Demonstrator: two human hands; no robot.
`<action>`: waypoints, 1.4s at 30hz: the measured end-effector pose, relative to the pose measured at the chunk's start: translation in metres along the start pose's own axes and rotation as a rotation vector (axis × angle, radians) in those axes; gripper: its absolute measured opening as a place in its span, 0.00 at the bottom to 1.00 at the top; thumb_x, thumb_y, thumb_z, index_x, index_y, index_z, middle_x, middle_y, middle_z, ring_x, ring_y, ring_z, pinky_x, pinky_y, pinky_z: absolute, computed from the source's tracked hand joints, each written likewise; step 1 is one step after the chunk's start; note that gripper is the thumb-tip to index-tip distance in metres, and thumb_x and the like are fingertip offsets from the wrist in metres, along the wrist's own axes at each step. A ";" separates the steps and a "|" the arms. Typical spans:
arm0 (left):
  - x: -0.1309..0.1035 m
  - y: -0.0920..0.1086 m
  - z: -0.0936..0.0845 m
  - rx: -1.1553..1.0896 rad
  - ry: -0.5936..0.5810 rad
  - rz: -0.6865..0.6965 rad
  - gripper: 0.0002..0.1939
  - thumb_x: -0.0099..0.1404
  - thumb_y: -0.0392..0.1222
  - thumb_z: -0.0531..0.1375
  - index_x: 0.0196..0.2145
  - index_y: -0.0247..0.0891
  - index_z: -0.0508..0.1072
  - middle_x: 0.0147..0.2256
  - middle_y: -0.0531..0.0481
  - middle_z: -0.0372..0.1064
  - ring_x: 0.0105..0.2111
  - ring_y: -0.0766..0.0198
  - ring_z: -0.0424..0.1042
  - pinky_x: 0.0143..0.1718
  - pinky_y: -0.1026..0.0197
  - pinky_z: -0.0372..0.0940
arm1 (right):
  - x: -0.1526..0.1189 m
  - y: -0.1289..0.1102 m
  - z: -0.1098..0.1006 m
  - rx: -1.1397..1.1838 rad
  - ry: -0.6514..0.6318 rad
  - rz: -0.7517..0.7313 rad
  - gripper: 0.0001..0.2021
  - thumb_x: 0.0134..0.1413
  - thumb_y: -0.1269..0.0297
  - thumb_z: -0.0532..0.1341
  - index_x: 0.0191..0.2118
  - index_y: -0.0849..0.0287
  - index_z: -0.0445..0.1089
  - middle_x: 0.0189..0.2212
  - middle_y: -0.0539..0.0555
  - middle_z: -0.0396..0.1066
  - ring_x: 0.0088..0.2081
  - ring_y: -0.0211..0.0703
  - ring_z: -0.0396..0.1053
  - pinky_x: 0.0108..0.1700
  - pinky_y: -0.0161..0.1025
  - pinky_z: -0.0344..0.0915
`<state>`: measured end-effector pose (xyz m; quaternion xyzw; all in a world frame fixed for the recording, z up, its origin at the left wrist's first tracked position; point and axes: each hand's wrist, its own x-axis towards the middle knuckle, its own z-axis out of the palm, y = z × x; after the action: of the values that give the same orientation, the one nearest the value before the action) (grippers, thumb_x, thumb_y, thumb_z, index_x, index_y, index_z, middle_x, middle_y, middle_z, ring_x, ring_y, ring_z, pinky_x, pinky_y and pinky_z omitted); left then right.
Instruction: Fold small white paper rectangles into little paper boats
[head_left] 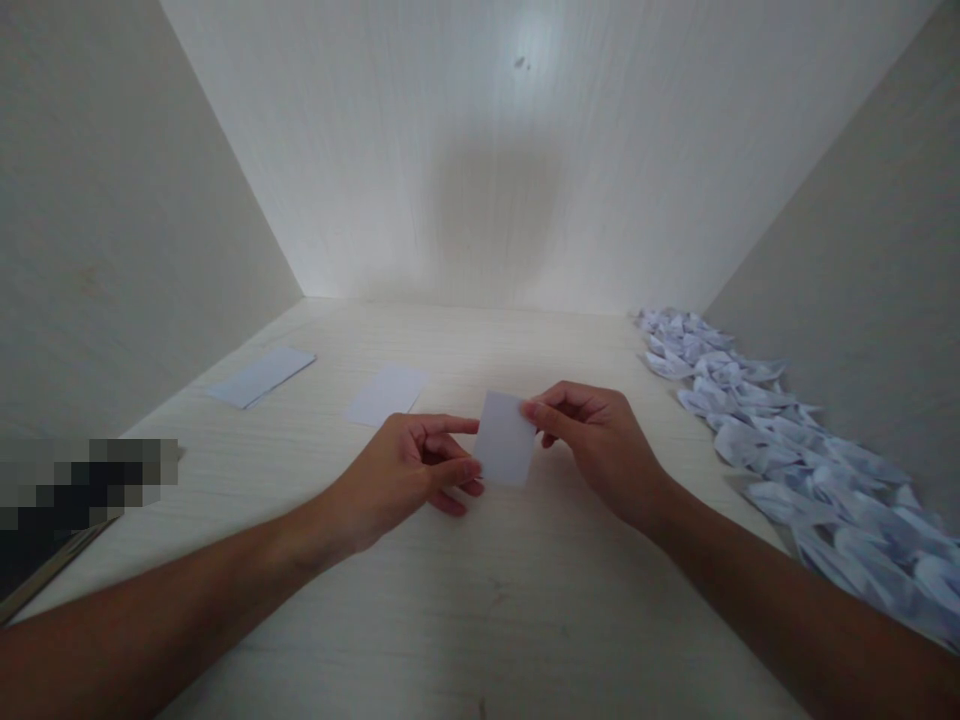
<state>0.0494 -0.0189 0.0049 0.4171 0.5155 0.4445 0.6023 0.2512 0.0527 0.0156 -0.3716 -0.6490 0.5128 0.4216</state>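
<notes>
A small white sheet of paper [505, 440] is held up just above the table, between both hands. My left hand [431, 460] pinches its lower left edge between thumb and fingers, with the index finger along the upper left side. My right hand [589, 430] grips the upper right corner, thumb in front and fingers behind. Beyond my left hand lies another white paper sheet [388, 392], flat on the table. Farther left rests a stack of white paper [262, 376].
Many folded white paper pieces [750, 420] lie in a long heap down the right side, beside the right wall [862, 270]. Pale panels enclose the table [480, 600] at the left and back. A blurred-out dark object [67, 510] sits at the left edge.
</notes>
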 end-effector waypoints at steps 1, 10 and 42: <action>0.000 0.000 0.000 0.000 0.008 -0.001 0.24 0.53 0.35 0.72 0.49 0.33 0.77 0.27 0.49 0.78 0.29 0.58 0.79 0.24 0.62 0.75 | 0.000 0.000 0.000 0.001 0.003 0.000 0.10 0.49 0.59 0.69 0.24 0.60 0.76 0.20 0.48 0.72 0.24 0.35 0.65 0.28 0.35 0.61; 0.003 -0.005 -0.002 0.014 0.013 0.078 0.22 0.53 0.38 0.73 0.46 0.33 0.78 0.24 0.51 0.75 0.25 0.59 0.76 0.15 0.65 0.70 | 0.002 0.000 -0.001 -0.013 0.002 -0.005 0.10 0.49 0.58 0.69 0.25 0.59 0.76 0.21 0.49 0.73 0.24 0.36 0.66 0.29 0.36 0.63; 0.000 -0.003 -0.001 0.120 0.011 0.146 0.27 0.58 0.46 0.71 0.52 0.37 0.71 0.36 0.50 0.70 0.28 0.64 0.70 0.12 0.70 0.62 | 0.011 0.008 -0.011 0.080 -0.030 -0.013 0.13 0.46 0.55 0.71 0.26 0.59 0.75 0.23 0.49 0.72 0.25 0.35 0.66 0.30 0.34 0.64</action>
<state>0.0489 -0.0193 0.0018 0.4863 0.5127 0.4578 0.5395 0.2574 0.0680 0.0110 -0.3426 -0.6367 0.5411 0.4295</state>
